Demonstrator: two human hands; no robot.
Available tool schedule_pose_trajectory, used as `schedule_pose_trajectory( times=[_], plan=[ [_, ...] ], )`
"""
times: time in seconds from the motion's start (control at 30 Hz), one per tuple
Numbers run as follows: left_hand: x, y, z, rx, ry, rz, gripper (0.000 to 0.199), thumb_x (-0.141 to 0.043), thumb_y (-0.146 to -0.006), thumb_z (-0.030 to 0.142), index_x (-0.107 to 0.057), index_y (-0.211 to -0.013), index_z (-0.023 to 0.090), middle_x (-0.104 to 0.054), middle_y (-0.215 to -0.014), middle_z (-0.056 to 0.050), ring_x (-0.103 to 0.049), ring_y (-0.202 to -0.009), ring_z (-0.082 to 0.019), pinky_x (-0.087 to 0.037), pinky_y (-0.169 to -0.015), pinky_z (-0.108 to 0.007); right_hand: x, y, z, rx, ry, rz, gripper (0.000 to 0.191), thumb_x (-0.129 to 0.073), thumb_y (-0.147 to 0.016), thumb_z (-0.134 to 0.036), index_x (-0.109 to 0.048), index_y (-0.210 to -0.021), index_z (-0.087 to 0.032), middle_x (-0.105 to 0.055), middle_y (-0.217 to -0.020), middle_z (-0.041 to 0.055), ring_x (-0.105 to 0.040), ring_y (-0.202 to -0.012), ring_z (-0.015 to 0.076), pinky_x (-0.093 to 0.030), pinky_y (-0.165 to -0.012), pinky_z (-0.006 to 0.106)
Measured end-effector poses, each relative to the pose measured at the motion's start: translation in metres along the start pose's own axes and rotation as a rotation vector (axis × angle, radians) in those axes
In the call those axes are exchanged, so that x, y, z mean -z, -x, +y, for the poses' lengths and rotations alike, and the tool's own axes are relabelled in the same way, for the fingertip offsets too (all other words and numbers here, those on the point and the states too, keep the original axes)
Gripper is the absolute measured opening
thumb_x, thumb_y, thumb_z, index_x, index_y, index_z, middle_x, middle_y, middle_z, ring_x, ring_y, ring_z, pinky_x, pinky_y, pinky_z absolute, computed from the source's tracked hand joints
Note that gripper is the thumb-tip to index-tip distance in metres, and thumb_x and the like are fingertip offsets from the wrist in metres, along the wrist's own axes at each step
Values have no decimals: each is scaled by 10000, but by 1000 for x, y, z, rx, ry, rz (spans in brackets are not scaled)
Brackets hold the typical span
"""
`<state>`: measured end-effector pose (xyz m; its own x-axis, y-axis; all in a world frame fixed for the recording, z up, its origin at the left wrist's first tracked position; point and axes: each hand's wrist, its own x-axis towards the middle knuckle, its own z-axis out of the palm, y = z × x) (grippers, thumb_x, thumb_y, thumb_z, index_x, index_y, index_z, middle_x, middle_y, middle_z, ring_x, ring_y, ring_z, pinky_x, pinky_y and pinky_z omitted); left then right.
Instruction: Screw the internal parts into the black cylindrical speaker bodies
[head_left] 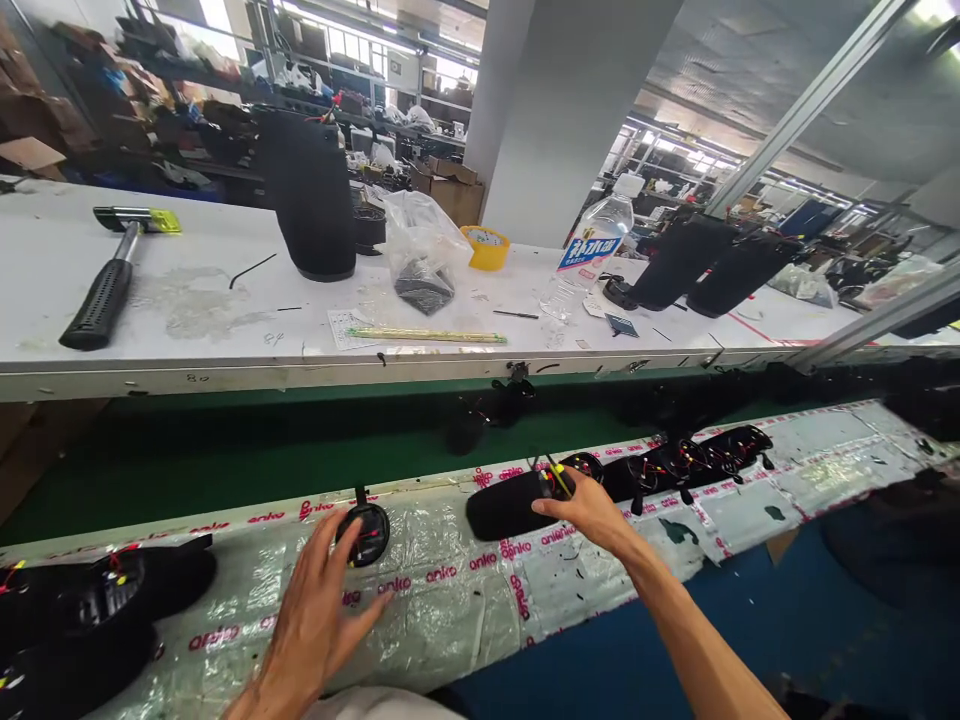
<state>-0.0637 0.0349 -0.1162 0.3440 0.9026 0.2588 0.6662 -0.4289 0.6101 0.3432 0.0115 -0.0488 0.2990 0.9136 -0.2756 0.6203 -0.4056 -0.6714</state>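
My left hand [319, 600] is spread, thumb held away from the fingers. Its fingertips reach over the near left edge of a round black part [373, 535] with a short tab; whether they touch it I cannot tell. To the right, my right hand [589, 508] grips the wired end of a black cylindrical speaker body [501, 508], which lies on its side on the plastic-covered bench [420, 625]. Yellow and dark wires [559, 475] stick up at that end, by my fingers. Beyond this hand, several more black cylinders [694, 460] with exposed red wires lie in a row.
More black cylinders [169, 580] lie at the left. Behind runs a white table [225, 335] with a hammer [112, 280], an upright black cylinder [311, 200], a plastic bag [424, 250], a yellow tape roll [487, 248] and a bottle [589, 250]. A metal post [862, 325] slants at right.
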Motion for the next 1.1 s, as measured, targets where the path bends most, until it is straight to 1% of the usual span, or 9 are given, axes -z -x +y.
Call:
schedule_pose_trajectory(
  times=[0.07, 0.17, 0.27, 0.4, 0.5, 0.77, 0.83, 0.97, 1.1],
  plan=[
    [12, -13, 35, -17, 161, -188, 610, -676, -900, 399, -477, -1466, 288, -408, -1618, -119, -403, -1477, -366, -378, -1192, -573, 0, 19, -22, 46, -138, -120, 443, -844, -717, -485, -668, -998, -192, -679, -856, 9, -628, -823, 241, -493, -732, 341],
    [28, -39, 86, 284, 691, -594, 736, -802, -796, 345, -519, -1473, 303, -361, -1665, -81, -278, -1528, -404, -166, -1262, -602, -9, 46, -62, 108, -335, -282, 548, -896, -634, -508, -689, -1045, -210, -698, -902, -9, -628, -850, 236, -486, -719, 314],
    [35, -53, 110, 348, 933, -722, 883, -899, -679, 337, -524, -1476, 279, -552, -1539, -89, -427, -1438, -416, -290, -1218, -555, -25, 68, -96, 136, -494, -365, 725, -935, -587, -525, -682, -1198, -227, -720, -1046, 9, -633, -949, 244, -501, -795, 319],
    [35, -36, 100, 502, 1274, -818, 723, -762, -766, 398, -548, -1442, 255, -750, -1283, -57, -678, -1177, -309, -521, -999, -396, -46, 85, -114, 51, -676, -310, 647, -601, -888, -729, -609, -1321, -249, -683, -1224, 74, -616, -775, 181, -487, -597, 293],
    [32, -12, 88, 700, 1481, -845, 641, -675, -794, 460, -609, -1374, 195, -811, -1079, -81, -756, -908, -245, -563, -798, -318, -58, 92, -120, -35, -815, -264, 609, -613, -880, -746, -664, -1186, -222, -678, -1229, 101, -598, -709, 156, -466, -533, 268],
    [34, 16, 69, 912, 1743, -822, 622, -756, -746, 599, -772, -1095, 85, -816, -985, -171, -762, -898, -293, -575, -873, -365, -81, 93, -137, 44, -777, -247, 576, -553, -933, -713, -650, -1172, -198, -710, -1133, 108, -644, -755, 175, -500, -570, 277],
    [44, 23, 60, 984, 1721, -709, 607, -773, -752, 639, -793, -1039, 105, -829, -945, -148, -768, -874, -278, -587, -849, -337, -88, 81, -131, 79, -677, -208, 590, -508, -944, -724, -650, -1169, -198, -713, -1095, 97, -646, -735, 179, -506, -581, 293],
    [71, 39, 28, 979, 1440, -186, 546, -891, -656, 527, -741, -1102, 250, -838, -1030, -46, -758, -980, -308, -609, -802, -328, -95, 33, -104, 78, -423, -77, 527, -576, -938, -679, -683, -1057, -177, -686, -810, 31, -624, -646, 188, -503, -593, 318],
    [75, 47, -16, 820, 840, 124, 652, -883, -587, 530, -662, -1125, 235, -797, -1143, -93, -691, -1140, -420, -554, -1010, -523, -90, -39, -87, 42, -138, 133, 315, -641, -1002, -454, -655, -1144, -173, -680, -1105, 63, -668, -979, 231, -548, -874, 436]
  ],
)
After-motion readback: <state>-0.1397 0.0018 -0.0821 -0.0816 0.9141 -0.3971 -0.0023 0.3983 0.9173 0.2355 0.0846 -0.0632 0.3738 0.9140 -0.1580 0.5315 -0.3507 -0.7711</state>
